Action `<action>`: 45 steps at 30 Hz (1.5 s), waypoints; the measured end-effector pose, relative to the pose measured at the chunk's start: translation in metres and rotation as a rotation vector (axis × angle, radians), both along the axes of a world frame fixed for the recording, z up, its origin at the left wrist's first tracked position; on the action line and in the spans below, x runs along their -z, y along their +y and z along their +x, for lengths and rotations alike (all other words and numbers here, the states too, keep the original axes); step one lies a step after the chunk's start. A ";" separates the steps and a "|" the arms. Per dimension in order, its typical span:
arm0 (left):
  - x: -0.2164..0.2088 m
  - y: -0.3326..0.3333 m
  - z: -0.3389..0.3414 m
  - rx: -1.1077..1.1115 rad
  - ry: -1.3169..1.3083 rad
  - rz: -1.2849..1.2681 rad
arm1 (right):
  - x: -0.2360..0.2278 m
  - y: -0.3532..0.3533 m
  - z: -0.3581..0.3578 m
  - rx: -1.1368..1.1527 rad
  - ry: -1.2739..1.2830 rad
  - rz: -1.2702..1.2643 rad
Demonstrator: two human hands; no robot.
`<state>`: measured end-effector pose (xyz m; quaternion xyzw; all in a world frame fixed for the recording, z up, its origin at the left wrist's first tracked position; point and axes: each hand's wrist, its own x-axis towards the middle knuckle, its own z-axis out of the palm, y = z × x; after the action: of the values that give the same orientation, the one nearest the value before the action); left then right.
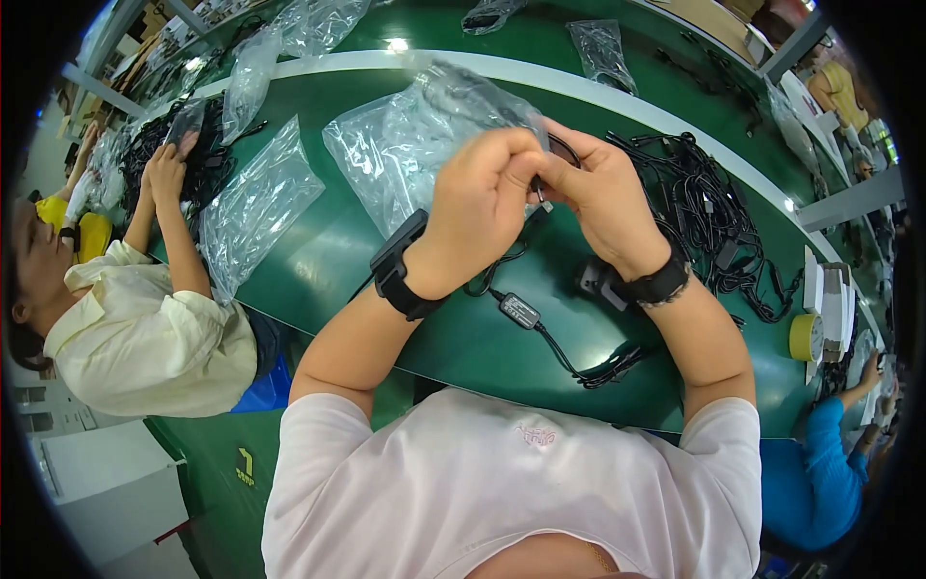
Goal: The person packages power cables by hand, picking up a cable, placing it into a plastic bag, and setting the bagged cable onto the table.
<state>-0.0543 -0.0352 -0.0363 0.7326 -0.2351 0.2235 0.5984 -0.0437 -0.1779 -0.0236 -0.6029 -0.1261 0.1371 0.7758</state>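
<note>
— While looking down at the green table [453, 338], found what between the hands?

— Found a black cable [565, 145], slim, smooth and rubbery, bent in a tight curve and raised above the table, with a small plug [546, 206], silvery at the tip, poking out beneath.

— Saw the fingers apart or together?

— Saw curled fingers of the left hand [487, 183] clamped on the cable, and thumb and fingers of the right hand [612, 198] pinched round its bend; could not make out every fingertip.

— Noticed what lower down?

— Noticed a slim inline box [521, 310], hard and rectangular, with pale print on its face, and nearer the table's edge a bunched loop of black cord [614, 368].

— And beyond the hands, saw any other textures?

— Saw a crumpled clear bag [371, 159], glossy and full of creases, just beyond the left hand; farther left, a flatter clear bag [260, 207] near a co-worker [154, 328] in a pale yellow shirt. To the right, found a tangled heap of black cables [709, 207], then a round yellow tape roll [803, 338] beside white cartons [815, 289].
</note>
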 end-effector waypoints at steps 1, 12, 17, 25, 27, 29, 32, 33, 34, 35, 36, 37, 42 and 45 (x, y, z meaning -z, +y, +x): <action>-0.003 0.004 0.001 -0.002 -0.003 0.000 | -0.002 -0.001 0.000 -0.002 -0.003 0.000; -0.027 0.033 0.012 0.333 0.374 -0.568 | -0.006 -0.013 0.021 -0.350 0.214 0.320; -0.048 0.023 0.011 0.336 0.319 -0.386 | -0.021 0.006 0.028 -0.175 -0.155 -0.032; -0.050 0.024 0.032 -0.005 0.159 -0.190 | -0.038 0.006 0.041 0.202 -0.675 -0.502; -0.043 0.030 0.048 -0.385 -0.244 0.174 | -0.056 0.007 0.038 0.317 -1.050 -0.900; -0.045 0.019 0.053 -0.510 -0.292 0.233 | -0.063 0.004 0.041 0.198 -0.931 -1.147; -0.048 0.012 0.061 -0.520 -0.487 0.348 | -0.068 0.000 0.055 0.053 -0.715 -1.024; -0.052 0.014 0.066 -0.436 -0.470 0.391 | -0.081 -0.004 0.056 -0.032 -0.324 -0.896; -0.058 0.013 0.066 -0.353 -0.450 0.433 | -0.087 -0.007 0.058 0.038 -0.258 -0.756; -0.062 0.012 0.063 -0.349 -0.450 0.430 | -0.088 -0.017 0.067 0.017 -0.233 -0.647; -0.066 0.011 0.058 -0.280 -0.267 0.354 | -0.092 -0.026 0.068 -0.025 -0.200 -0.590; -0.068 0.009 0.056 -0.208 -0.089 0.278 | -0.095 -0.031 0.069 -0.064 -0.169 -0.532; -0.044 -0.005 0.055 0.079 0.443 0.077 | -0.087 -0.022 0.062 0.042 -0.189 -0.671; -0.038 -0.012 0.055 0.147 0.419 0.132 | -0.076 -0.038 0.071 0.060 -0.654 -0.900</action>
<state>0.0004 -0.0468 0.0015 0.7815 -0.1726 0.0064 0.5995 0.0268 -0.2156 0.0528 -0.8891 -0.2721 -0.0390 0.3660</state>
